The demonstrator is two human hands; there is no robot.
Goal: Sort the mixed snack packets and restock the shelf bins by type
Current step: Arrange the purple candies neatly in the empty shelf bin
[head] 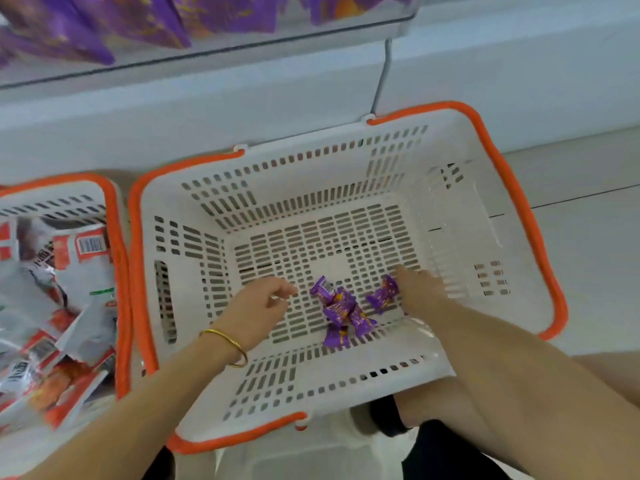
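The purple packets (343, 308), on the floor of the white basket (519, 202) toward its near edge, look light, crinkly and slippery, best pinched by their crimped ends; the left hand (263, 303) hovers with fingers loosely curled and empty, the blurred right hand (420, 289) seemingly outstretched beside them.

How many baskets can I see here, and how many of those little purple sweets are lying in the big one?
Baskets: 2
Purple sweets: 5, though some overlap
Total: 7
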